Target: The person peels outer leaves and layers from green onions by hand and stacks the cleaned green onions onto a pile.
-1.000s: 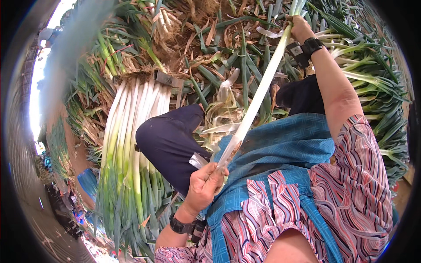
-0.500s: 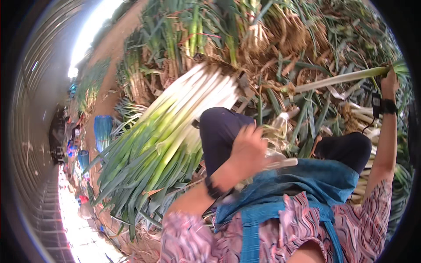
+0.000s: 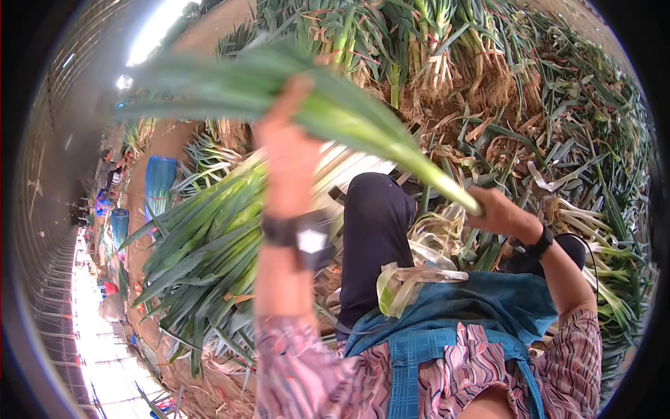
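Note:
A single leek [image 3: 426, 170] stretches across in front of me, its green leaves blurred at the upper left and its pale end at the right. My right hand [image 3: 501, 211] is closed around the pale end. Up at the leaves, my left hand [image 3: 287, 136] is smeared by motion, with its fingers over the green part. Below the raised leek lies a large pile of trimmed leeks [image 3: 223, 237], white stems away from me and green tops toward me. A strip of peeled leek skin [image 3: 401, 290] rests on my blue apron [image 3: 481, 297].
Bundles of untrimmed leeks [image 3: 436, 63] with roots stand along the back. Leaf scraps [image 3: 481, 150] cover the ground ahead and to the right, with more loose leeks [image 3: 604, 234] by my right knee. Blue-wrapped bundles [image 3: 160, 183] stand at the left.
The leek has come from the far right to in front of me, its leaves now pointing left. My right hand now grips its pale end. My left hand has risen from my lap to the leaves.

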A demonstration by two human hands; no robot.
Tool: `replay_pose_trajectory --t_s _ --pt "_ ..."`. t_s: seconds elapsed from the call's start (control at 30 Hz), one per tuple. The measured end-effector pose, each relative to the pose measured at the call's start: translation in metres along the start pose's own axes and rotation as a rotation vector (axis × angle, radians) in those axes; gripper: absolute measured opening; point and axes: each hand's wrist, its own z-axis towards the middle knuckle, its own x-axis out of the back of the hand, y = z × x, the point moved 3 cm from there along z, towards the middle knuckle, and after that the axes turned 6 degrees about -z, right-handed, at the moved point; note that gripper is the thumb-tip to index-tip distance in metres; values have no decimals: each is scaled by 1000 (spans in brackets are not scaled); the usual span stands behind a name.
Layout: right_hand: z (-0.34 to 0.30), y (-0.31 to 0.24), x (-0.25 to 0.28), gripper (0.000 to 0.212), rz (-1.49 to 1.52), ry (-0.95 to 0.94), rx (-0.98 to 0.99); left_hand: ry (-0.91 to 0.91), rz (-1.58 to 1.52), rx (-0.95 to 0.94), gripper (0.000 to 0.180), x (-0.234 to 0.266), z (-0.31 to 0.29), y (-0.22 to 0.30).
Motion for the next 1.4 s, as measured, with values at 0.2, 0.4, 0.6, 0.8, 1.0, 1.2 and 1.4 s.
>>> replay_pose_trajectory --t_s 0.2,0.4,0.6,0.8,1.0,1.2,1.4 --pt "109 -37 14 22 20 75 302 96 -49 -343 48 99 -70 201" --pt "266 -57 -9 25 -258 253 457 617 -30 234 64 175 -167 158" --pt "303 10 -63 29 -402 120 290 79 2229 -234 37 165 -150 99" --pt "302 -7 -74 29 -379 202 420 -138 2437 255 62 231 -112 106" --pt "292 -4 -66 27 -384 245 405 253 2607 469 58 220 -129 174" --pt "288 2 -77 19 -460 408 440 607 2609 905 79 194 -183 216" --pt "280 -9 -78 20 -364 489 521 -111 2489 71 62 164 -131 142"
